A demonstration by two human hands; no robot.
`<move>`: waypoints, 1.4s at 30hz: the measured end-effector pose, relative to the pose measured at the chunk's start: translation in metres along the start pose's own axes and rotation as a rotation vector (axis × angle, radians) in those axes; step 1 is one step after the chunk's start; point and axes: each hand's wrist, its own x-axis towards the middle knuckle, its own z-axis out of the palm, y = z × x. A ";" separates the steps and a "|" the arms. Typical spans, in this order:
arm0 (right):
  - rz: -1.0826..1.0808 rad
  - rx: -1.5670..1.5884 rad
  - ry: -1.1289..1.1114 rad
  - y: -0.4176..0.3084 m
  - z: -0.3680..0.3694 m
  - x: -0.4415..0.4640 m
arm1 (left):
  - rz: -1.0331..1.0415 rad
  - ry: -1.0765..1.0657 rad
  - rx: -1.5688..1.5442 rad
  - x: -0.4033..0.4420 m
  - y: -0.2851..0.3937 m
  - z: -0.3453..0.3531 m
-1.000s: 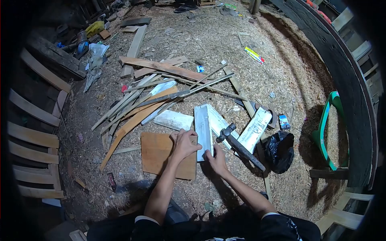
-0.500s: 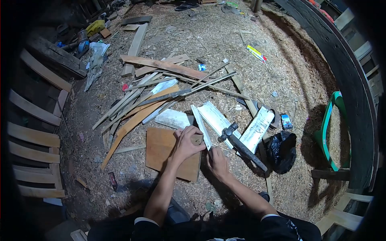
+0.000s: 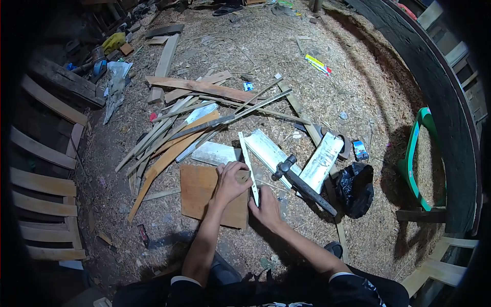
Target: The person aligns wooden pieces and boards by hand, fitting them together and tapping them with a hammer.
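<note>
My left hand [image 3: 231, 185] is closed around a small wooden block [image 3: 243, 177] above a square brown board [image 3: 197, 192] on the ground. My right hand [image 3: 267, 209] pinches the near end of a thin white wooden strip [image 3: 247, 159], which slants away from me along the right side of the block. Whether the strip touches the block I cannot tell. A hammer [image 3: 304, 187] with a dark handle lies to the right of my right hand, partly over a white-painted board [image 3: 273, 153].
Beyond my hands is a heap of wooden slats [image 3: 179, 128]. At the right are another white board [image 3: 322, 161], a black plastic bag [image 3: 355, 189] and a green plastic frame [image 3: 411, 163]. Slatted wood [image 3: 43, 181] stands at the left. Shavings [image 3: 353, 102] cover the ground.
The white strip and my right hand have shifted back toward me and slightly left, with the strip now more upright in view. The view itself has turned slightly. My left hand still holds the block.
</note>
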 end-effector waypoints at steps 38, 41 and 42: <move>0.137 0.871 -0.434 0.039 0.006 0.027 | 0.045 -0.082 0.087 0.005 -0.009 -0.014; 0.106 0.871 -0.440 0.041 0.010 0.022 | 0.034 -0.099 0.061 0.009 -0.009 -0.018; 0.086 0.848 -0.475 0.043 0.007 0.021 | 0.039 -0.111 0.058 0.009 -0.009 -0.019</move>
